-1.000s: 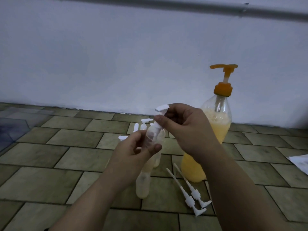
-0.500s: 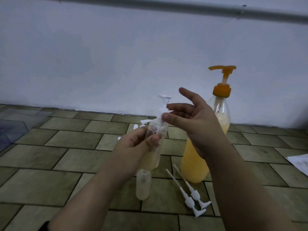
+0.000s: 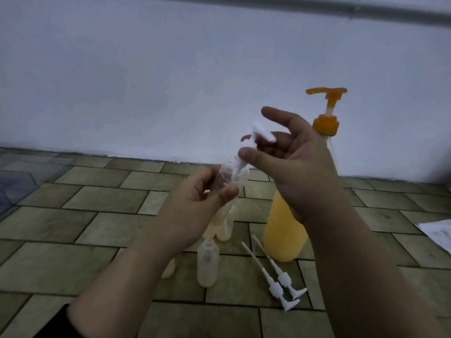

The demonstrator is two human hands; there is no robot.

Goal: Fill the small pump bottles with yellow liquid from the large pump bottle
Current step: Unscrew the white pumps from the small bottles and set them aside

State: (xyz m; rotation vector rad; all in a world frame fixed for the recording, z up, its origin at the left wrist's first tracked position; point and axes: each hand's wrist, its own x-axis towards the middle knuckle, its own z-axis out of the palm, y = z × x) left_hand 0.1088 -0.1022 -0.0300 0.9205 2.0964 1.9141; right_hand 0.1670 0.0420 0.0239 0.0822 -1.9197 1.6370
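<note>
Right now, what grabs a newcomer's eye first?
The large pump bottle of yellow liquid with its orange pump, standing right of centre on the tiled floor. In front of it, the left hand grips a small clear bottle while the right hand pinches its white pump at the neck.

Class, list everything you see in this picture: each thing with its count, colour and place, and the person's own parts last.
Large pump bottle: one, yellow liquid, orange pump, right on the tiled floor.
Held small bottle: one, clear, centre, raised.
White pump: one, at its neck.
Standing small bottles: several, pale, below the hands.
Loose pumps: two, white, lying beside the large bottle.
Paper: white, right edge.
Left hand: grip on the bottle.
Right hand: pinches the pump.
</note>
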